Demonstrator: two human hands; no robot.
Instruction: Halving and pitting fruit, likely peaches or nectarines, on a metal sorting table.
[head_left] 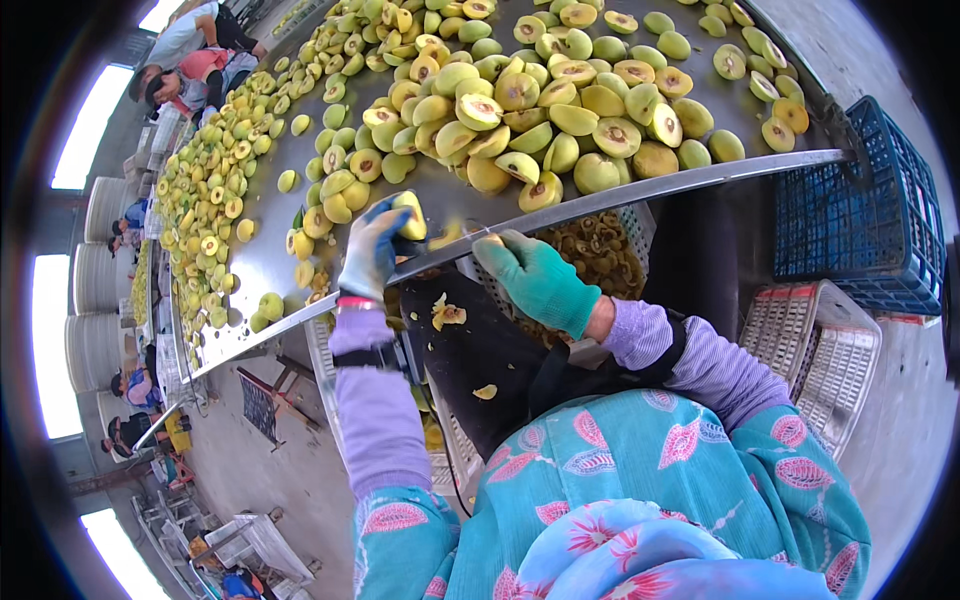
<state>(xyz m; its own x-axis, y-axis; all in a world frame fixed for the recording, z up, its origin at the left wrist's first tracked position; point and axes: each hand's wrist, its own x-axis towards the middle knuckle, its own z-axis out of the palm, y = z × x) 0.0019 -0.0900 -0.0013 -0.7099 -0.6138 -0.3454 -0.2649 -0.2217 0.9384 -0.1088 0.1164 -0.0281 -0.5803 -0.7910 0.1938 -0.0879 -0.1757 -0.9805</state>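
Floral scarf point(660, 550) in foregr.; L hand point(376, 245) grasps cut fruit point(411, 214) nr tabletop point(690, 181) edge; can't tell what R hand point(538, 277) grips. Loosened L grip could drop fruit.

Bright windows point(57, 350) line a dim wall point(58, 222) beyond grey floor point(235, 435).

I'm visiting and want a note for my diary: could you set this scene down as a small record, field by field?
Left hand: blue-and-white glove, holding a piece of fruit
Right hand: green glove, fingertips near the table's rim; whether it grips something is unclear
Table: metal, heaped with cut yellow-green fruit, some showing brown centres
Under the table: brownish fruit scraps in a container
At right: blue crate, pale crate nearer the wearer
Background: other people at left
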